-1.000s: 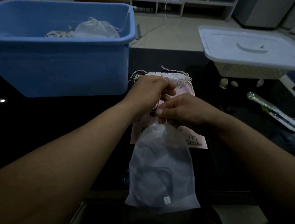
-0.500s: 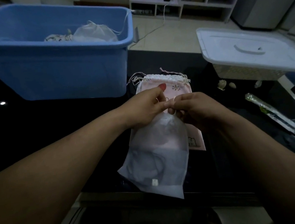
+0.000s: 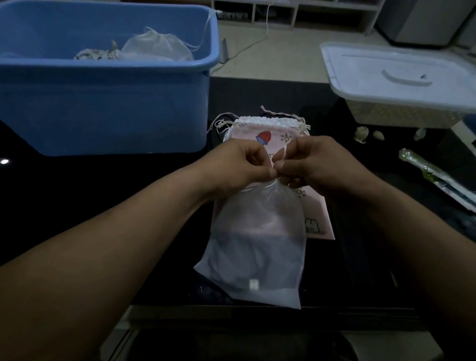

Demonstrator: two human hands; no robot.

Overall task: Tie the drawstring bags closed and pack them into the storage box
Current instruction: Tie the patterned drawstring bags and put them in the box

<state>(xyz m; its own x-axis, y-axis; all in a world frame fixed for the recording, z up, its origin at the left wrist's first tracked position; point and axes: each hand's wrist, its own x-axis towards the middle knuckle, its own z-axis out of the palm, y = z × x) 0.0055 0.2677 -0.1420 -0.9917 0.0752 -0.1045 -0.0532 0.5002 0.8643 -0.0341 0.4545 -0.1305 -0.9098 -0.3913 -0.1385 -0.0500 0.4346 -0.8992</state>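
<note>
Since a second ago both hands have drawn level at the gathered neck of the sheer white bag [image 3: 256, 246], which lies over the pink printed bag [image 3: 315, 219], near the blue storage box [image 3: 98, 107]. Left hand [image 3: 241, 165] and right hand [image 3: 315, 162] each pinch the drawstring [image 3: 282, 153], fingers curled. Judgement: pull ends apart evenly, keep neck bunched, seat knot snug.

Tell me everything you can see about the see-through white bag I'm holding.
The sheer white bag looks like thin mesh fabric, with something dark dimly visible inside and a small white label near its bottom. Its neck is gathered; the left hand and right hand pinch its drawstring there. It slants down toward the near edge of the dark table, overlapping a pink printed bag.
</note>
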